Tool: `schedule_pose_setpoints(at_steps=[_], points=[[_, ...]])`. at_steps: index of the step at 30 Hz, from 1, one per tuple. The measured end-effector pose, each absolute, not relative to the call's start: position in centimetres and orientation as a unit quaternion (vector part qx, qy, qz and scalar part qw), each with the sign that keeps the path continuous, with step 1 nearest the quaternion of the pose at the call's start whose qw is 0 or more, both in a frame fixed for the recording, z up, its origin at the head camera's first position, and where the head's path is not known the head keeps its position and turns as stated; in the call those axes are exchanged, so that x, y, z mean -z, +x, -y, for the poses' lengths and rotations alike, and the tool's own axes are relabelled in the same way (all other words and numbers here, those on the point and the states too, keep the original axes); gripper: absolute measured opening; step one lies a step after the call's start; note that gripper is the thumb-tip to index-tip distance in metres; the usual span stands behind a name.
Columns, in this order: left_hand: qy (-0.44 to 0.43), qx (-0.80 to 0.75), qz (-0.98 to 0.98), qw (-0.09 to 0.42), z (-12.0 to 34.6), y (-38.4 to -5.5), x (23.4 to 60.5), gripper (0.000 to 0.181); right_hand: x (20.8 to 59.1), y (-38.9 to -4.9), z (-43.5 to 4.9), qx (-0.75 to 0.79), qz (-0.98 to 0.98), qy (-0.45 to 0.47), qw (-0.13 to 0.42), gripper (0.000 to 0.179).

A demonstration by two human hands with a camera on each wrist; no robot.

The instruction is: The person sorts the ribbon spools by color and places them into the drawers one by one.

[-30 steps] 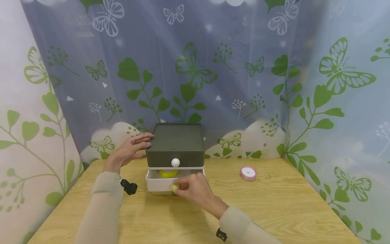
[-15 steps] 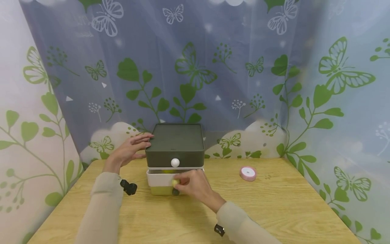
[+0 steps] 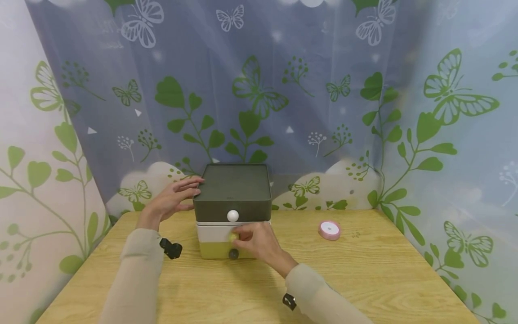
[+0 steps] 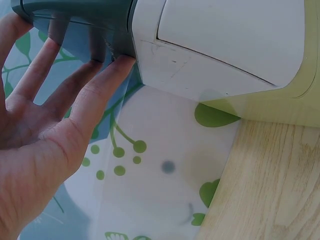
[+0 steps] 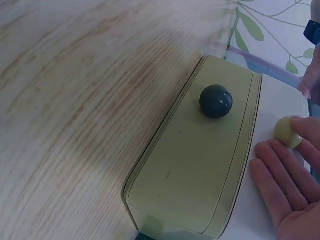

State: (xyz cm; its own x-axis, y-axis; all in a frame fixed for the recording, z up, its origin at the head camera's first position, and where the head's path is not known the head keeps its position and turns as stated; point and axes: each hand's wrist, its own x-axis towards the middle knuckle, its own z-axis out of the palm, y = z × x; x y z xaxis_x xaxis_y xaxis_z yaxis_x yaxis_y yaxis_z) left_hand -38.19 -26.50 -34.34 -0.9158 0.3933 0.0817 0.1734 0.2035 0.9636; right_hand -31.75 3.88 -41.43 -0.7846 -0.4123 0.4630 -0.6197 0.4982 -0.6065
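A small drawer box (image 3: pixel 236 182) in three tiers stands on the table: dark green on top, white in the middle, yellow-green at the bottom. My right hand (image 3: pixel 259 243) pinches the pale yellow knob (image 5: pixel 287 132) of the white middle drawer (image 3: pixel 212 233), which sits flush with the box front. Its other fingers lie along the white front in the right wrist view. My left hand (image 4: pixel 55 125) has its fingers spread, with the fingertips against the left side of the dark green tier (image 4: pixel 80 12). The inside of the drawer is hidden.
A white knob (image 3: pixel 232 216) is on the top drawer and a dark knob (image 5: pixel 216 101) on the bottom one. A pink-rimmed white roll (image 3: pixel 329 230) lies on the wooden table (image 3: pixel 364 270) to the right. A patterned curtain (image 3: pixel 315 90) hangs behind.
The white middle drawer has slid back into the box, hiding the yellow thing inside. My right hand has moved in with its knob; the left hand has stayed in place.
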Motion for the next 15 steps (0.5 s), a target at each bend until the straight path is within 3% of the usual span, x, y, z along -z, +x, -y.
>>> schedule_pose_setpoints(at_steps=[15], points=[[0.186, -0.603, -0.770, 0.093, 26.50, -38.23, 34.39, 0.058, 41.94, -32.32, -3.88, -0.410, 0.844, 0.315, 0.142, 0.017]])
